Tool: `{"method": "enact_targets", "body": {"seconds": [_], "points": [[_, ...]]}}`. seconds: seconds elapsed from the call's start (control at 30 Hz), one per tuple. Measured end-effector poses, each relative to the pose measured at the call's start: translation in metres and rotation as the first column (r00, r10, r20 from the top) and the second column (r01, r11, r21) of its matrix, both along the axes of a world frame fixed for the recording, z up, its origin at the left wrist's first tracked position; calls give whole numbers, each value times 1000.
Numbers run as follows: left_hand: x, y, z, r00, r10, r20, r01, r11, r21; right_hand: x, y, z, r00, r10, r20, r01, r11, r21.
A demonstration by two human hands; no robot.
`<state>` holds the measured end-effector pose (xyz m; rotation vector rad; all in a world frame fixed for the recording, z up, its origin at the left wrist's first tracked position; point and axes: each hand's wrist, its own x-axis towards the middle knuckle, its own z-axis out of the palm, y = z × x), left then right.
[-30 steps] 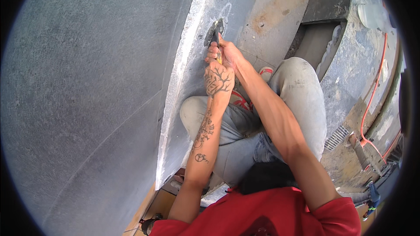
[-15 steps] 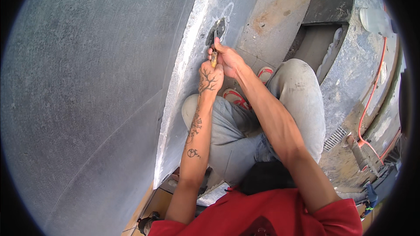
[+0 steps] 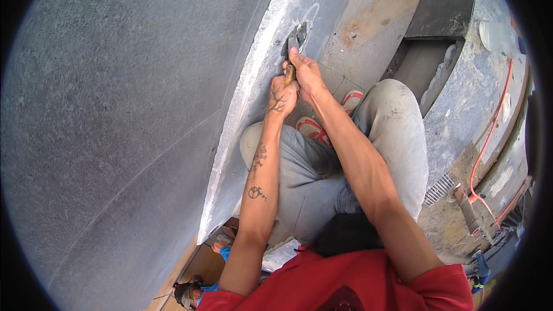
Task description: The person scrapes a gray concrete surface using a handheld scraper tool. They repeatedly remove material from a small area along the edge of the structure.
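Both of my hands are closed on a small trowel with a worn yellowish handle (image 3: 289,75) and a grey metal blade (image 3: 293,41). My left hand (image 3: 281,95), with its tattooed back, wraps the handle's near end. Farther up, my right hand (image 3: 309,77) grips the tool, with its thumb lying along it toward the blade. The blade lies against a dark, rough patch (image 3: 302,30) in the grey side face (image 3: 311,6) of a large slab. Its exact contact with the patch is hard to make out.
The big grey slab top (image 3: 127,98) fills the left side, with a pale rough edge (image 3: 245,98). My bent knee (image 3: 394,109) is at the right. Beyond it are a recessed opening (image 3: 423,66), an orange cord (image 3: 489,132) and a metal grate (image 3: 439,190). Another person's blue sleeve (image 3: 223,252) shows low down.
The trowel's blade has turned from edge-on to showing its flat face. Both hands have shifted slightly to the right in view, still gripping it. Another person's hand and blue sleeve have appeared below.
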<state>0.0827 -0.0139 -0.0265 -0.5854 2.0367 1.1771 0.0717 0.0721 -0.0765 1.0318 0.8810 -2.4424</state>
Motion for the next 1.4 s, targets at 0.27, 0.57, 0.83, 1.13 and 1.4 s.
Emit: {"method": "enact_targets", "body": {"seconds": [0.27,0.57,0.83,1.13,1.4], "points": [[-3,2,7,985,79,157,-100,986,135,1,3,3,999,28,42,-32,993,114],[-4,2,6,961,123,249,-185,952,245,1,3,7,998,14,53,-24,979,204],[-3,2,7,947,140,288,-232,920,316,3,-1,13,999,-19,39,7,957,289],[-6,0,9,946,99,309,-207,918,338,3,-10,19,986,-157,57,132,941,311],[-10,-2,18,946,65,318,-173,930,325,4,-12,13,988,-136,78,96,917,387]]}}
